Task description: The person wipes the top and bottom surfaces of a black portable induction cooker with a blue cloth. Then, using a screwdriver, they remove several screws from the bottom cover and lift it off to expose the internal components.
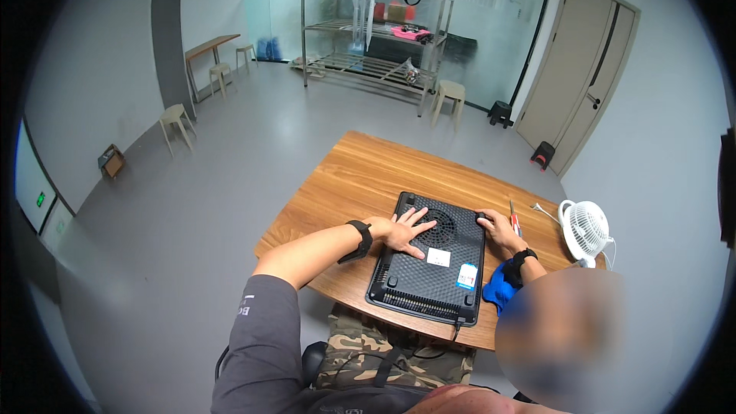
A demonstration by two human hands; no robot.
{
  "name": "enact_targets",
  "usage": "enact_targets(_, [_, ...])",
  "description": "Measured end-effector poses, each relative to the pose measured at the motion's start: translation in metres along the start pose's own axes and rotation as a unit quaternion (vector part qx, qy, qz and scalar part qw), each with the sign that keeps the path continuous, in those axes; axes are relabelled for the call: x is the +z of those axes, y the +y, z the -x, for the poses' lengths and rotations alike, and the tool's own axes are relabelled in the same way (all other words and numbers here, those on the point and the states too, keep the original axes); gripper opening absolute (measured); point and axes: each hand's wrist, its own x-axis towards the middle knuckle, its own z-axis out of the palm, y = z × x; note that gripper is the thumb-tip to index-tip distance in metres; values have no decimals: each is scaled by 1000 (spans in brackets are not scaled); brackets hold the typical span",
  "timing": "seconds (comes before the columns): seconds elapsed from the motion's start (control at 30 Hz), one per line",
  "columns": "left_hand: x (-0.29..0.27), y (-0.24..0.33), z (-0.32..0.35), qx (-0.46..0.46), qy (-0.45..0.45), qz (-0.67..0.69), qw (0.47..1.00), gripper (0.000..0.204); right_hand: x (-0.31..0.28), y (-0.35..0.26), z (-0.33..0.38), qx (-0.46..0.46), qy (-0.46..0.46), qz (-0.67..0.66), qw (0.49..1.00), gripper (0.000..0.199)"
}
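Observation:
A black laptop cooling pad (414, 280) lies on the wooden table with its underside up, showing a round fan grille, rubber feet, a white label and a blue-and-white sticker. My left hand (406, 231) rests flat on it with fingers spread, partly over the grille. At the pad's far right corner, my right hand (500, 230) has its fingers curled over the edge beside a foot. A black cable (458, 330) hangs from the near right corner. Beside my right wrist lies a bunched blue cloth (500, 287). A slim red-and-white tool (514, 218) lies just beyond that hand.
A small white fan (585, 228) with a cord stands at the right side of the table (345, 176). Beyond are a metal shelf rack (368, 27), several stools (449, 93) and a closed door (571, 69). A blurred round patch covers the lower right.

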Motion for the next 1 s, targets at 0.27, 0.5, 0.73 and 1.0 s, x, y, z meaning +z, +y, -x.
enact_targets(0.27, [-1,0,0,2,4,21,1000,115,0,0,3,-17,42,-27,999,31])
enact_targets(0.5, [3,-11,8,30,27,66,997,116,-3,-23,0,-30,49,35,998,29])
enact_targets(0.73, [1,-12,11,18,46,53,997,101,-18,-53,-11,23,102,47,993,36])
enact_targets(1.0, [-50,66,48,-58,75,77,992,96,-43,-145,-37,-19,100,195,976,26])
